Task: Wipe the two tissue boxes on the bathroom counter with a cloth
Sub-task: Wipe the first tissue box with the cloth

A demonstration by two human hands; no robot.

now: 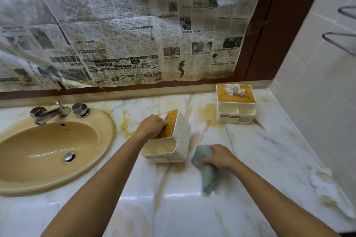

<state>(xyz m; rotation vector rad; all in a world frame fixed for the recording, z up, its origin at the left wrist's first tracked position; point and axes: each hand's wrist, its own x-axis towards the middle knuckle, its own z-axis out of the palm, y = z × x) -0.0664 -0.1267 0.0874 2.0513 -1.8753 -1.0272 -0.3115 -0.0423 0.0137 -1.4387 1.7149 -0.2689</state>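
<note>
"Above the counter, what goes down first?" asks the first observer.

"Yellowed newspaper (125, 25), hung across the wall, lower edge torn," the second replies. "Below it, a white marble counter (192, 208) with yellow-orange stains. A tan oval sink (48, 150) is set in its left part, with a chrome faucet (50, 113) behind the basin."

"Tissue boxes?"

"Two, white, tops stained orange. Far box (236, 104): upright at the back right, near the wall corner. Near box (173, 140): mid-counter, just right of the sink, tipped off upright, stained top turned toward the sink."

"Cloth?"

"Grey-blue cloth (206, 167), bunched, on the counter just right of the near box. It is blurred, so contact with the box cannot be told."

"Hands?"

"Left hand (153, 126): fingers curled over the top edge of the near box, gripping it. Right hand (220, 157): fingers closed round the upper end of the cloth, the rest trailing toward the person."

"Anything smaller?"

"Crumpled paper scraps (323, 184) along the counter's right edge by the tiled wall. White tissue (234, 89) sticks out of the far box's top."
</note>
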